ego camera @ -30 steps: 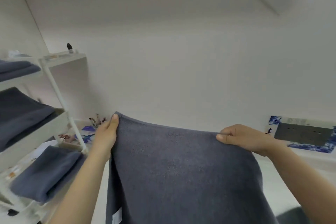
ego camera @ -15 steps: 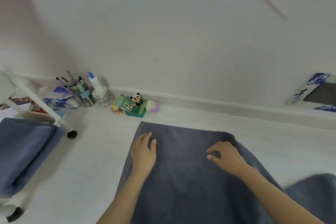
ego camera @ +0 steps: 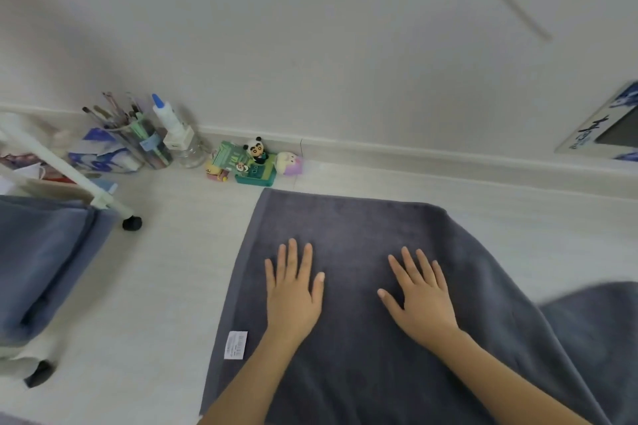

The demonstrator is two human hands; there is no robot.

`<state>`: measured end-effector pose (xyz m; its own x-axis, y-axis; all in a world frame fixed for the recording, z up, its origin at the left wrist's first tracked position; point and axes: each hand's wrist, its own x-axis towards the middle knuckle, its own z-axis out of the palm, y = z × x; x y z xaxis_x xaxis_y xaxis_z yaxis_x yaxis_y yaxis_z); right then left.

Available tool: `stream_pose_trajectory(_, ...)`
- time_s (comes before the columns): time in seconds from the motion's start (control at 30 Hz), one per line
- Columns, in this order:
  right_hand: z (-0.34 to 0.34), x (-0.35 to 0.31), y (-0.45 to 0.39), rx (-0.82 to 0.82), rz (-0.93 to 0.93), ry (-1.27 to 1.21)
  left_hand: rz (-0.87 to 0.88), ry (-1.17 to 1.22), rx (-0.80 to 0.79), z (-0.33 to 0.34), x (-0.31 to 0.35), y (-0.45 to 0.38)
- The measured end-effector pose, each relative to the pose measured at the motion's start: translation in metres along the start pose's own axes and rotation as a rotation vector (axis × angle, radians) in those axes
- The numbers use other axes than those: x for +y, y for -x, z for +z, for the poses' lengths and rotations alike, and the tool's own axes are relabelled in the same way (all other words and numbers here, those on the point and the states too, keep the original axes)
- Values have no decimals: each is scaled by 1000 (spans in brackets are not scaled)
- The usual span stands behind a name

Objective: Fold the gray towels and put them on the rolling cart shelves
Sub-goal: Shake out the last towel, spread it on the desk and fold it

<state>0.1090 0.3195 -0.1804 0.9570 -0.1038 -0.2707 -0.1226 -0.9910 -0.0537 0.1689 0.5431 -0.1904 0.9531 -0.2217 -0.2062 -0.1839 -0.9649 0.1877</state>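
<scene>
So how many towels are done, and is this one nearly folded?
At least one folded gray towel already sits on the rolling cart; the rest of the cart is out of view. In hand: a gray towel lies spread on the floor, with the left hand and right hand pressing it flat. It still needs folding and shelving. More gray cloth waits at the right.

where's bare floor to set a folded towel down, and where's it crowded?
Bare floor lies between the cart caster and the spread towel, and beyond its far right edge. Crowded along the wall: brush cup, bottle, toys.
</scene>
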Motion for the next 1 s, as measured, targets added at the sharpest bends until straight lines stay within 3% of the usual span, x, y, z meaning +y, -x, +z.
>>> stream_pose_trajectory(0.13,23,-10,23,-73,48,-60,83,-36,-44,23,-3,24)
stream_pose_trajectory(0.33,12,-6,29,55,-15,-168,95,0,-27,9,6,22)
stream_pose_trajectory(0.43,5,12,58,174,88,-143,226,42,-79,5,33,43)
stream_pose_trajectory(0.73,5,100,125,168,411,-350,450,155,-211,7,128,55)
stream_pose_trajectory(0.9,-8,146,138,156,412,-555,487,177,-269,10,187,58)
stream_pose_trajectory(1.0,-11,180,126,199,412,-420,470,172,-307,16,223,60)
